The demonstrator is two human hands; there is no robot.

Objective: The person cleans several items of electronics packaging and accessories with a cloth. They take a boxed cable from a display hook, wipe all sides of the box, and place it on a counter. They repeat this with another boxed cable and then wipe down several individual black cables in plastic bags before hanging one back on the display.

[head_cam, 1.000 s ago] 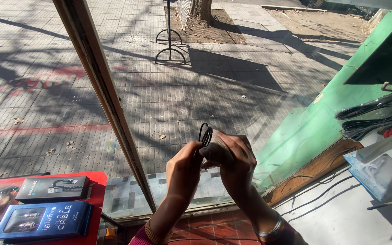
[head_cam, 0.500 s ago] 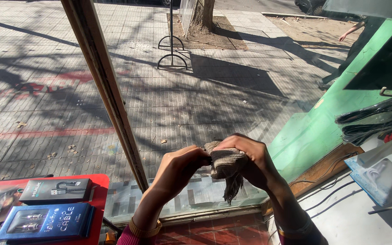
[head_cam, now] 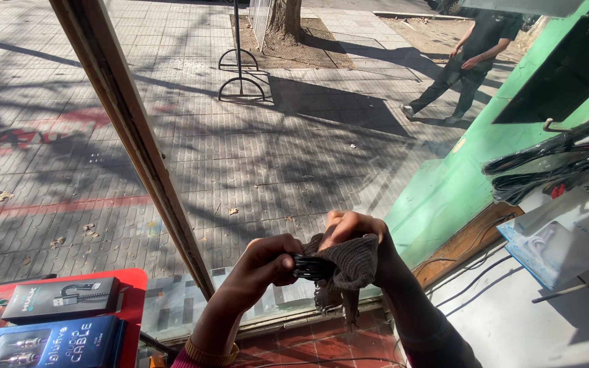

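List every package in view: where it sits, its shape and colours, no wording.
Black box: flat, on the red tray at lower left, cable pictured.
Blue box: flat, in front of the black one, plugs pictured.
Clear pouch: right edge, blue backing, white item inside.

A red tray [head_cam: 134,286] at lower left carries a black boxed cable [head_cam: 61,298] and a blue boxed cable [head_cam: 52,343]. Beyond the window, a person [head_cam: 468,58] walks on the paved sidewalk [head_cam: 308,157] near a tree trunk [head_cam: 286,17] and a metal stand [head_cam: 240,65]. Black bagged cables [head_cam: 553,155] hang at right.
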